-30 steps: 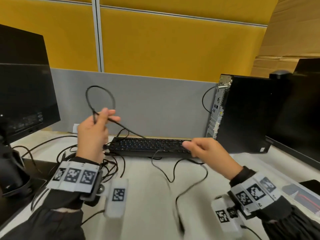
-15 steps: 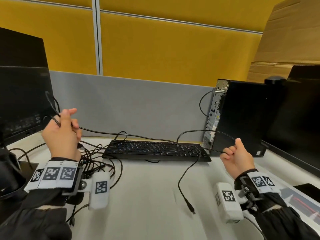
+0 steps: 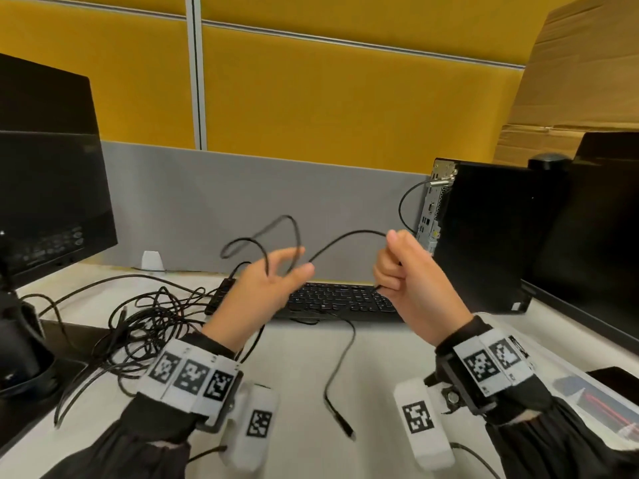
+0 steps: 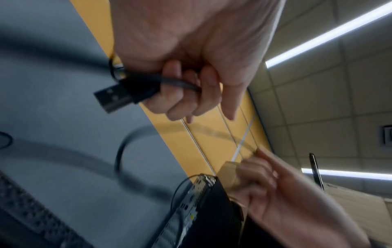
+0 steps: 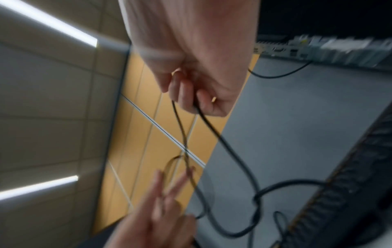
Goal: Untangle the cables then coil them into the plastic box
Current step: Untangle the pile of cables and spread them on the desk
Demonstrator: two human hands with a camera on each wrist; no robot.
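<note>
Both hands have swung together since half a second ago, when they were spread wide with the cable stretched between them; now they meet at centre, above the keyboard. Nearest the viewer, the cable's free plug dangles low at 6 o'clock over the pale desk. Just above, the left hand sits at about 9 o'clock from the right hand. The left has its lower fingers curled around the black cable near a USB plug, as the left wrist view shows, while its other fingers spread to catch loops that rise at 12 o'clock. The right is clenched in a fist around the same cable, which arcs across to the left hand. At 9 o'clock on the desk lies the tangle of remaining cables, not yet sorted. At 3 o'clock, near the frame edge, a clear plastic box waits, apparently without the coil. Farther back stand a computer tower and a monitor. To coil well, the right hand should probably feed slack evenly while the left gathers loops of matching size, keeping the dangling end free of the tangle.
</note>
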